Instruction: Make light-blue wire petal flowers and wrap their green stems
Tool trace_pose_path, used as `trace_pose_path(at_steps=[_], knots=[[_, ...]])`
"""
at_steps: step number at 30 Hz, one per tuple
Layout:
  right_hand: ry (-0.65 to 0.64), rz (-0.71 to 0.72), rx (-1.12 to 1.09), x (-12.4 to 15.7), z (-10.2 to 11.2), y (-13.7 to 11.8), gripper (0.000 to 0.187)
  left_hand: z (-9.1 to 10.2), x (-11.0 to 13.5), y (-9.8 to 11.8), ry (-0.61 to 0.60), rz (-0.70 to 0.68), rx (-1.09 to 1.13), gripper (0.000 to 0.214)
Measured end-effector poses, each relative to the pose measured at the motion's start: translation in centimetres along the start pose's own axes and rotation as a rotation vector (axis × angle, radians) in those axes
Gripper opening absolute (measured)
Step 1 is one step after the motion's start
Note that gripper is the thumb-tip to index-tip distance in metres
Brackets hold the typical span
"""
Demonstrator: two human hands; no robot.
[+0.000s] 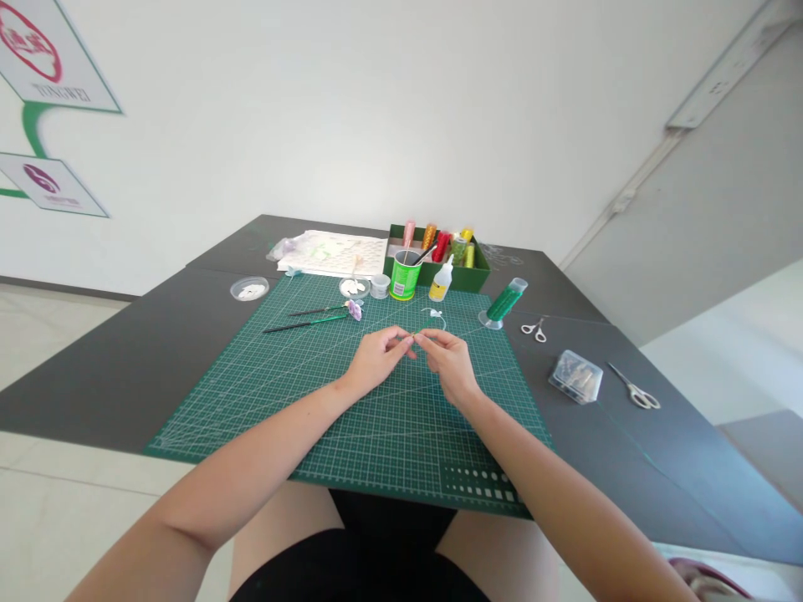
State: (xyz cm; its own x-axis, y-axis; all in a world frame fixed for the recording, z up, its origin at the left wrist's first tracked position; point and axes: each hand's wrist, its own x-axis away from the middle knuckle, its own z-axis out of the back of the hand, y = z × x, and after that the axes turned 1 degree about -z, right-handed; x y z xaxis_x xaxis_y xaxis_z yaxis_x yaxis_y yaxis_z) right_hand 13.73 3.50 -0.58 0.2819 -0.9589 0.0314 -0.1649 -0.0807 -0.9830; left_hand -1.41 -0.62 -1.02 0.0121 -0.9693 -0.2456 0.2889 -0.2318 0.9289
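Observation:
My left hand [376, 358] and my right hand [448, 359] meet over the green cutting mat [301, 426]. Both are closed in a pinch, fingertips nearly touching, around something too small to make out. Just beyond them a thin pale wire with a white piece [435, 313] lies on the mat. To the left rest two dark thin sticks, one partly green [314, 322], beside a small purple flower [355, 310].
Behind stand a green tin [403, 280], a glue bottle [441, 283] and a green box [480, 272] of thread spools. At right are a green thread spool [503, 303], small scissors [534, 329], a clear plastic case [575, 376] and larger scissors [636, 390]. A dish [249, 289] sits left.

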Motion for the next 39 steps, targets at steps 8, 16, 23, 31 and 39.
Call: trace_pose_path(at_steps=[8,16,23,31,39], knots=[[-0.003,0.015,0.038,-0.27,0.36,-0.03,0.038,-0.20,-0.14,-0.23,-0.066,0.065,0.114,0.030],[-0.012,0.018,0.054,-0.43,0.56,0.11,0.037,-0.08,-0.28,-0.52,-0.074,0.069,0.140,0.031],[-0.020,0.008,0.064,-0.49,0.65,0.20,0.034,-0.05,-0.27,-0.55,-0.067,0.032,0.101,0.030],[-0.046,0.003,0.058,-0.56,0.83,0.31,0.035,-0.03,-0.38,-0.53,-0.081,0.041,0.085,0.030],[-0.060,-0.007,0.044,-0.46,0.86,0.18,0.033,-0.04,-0.40,-0.55,-0.085,0.045,0.100,0.031]])
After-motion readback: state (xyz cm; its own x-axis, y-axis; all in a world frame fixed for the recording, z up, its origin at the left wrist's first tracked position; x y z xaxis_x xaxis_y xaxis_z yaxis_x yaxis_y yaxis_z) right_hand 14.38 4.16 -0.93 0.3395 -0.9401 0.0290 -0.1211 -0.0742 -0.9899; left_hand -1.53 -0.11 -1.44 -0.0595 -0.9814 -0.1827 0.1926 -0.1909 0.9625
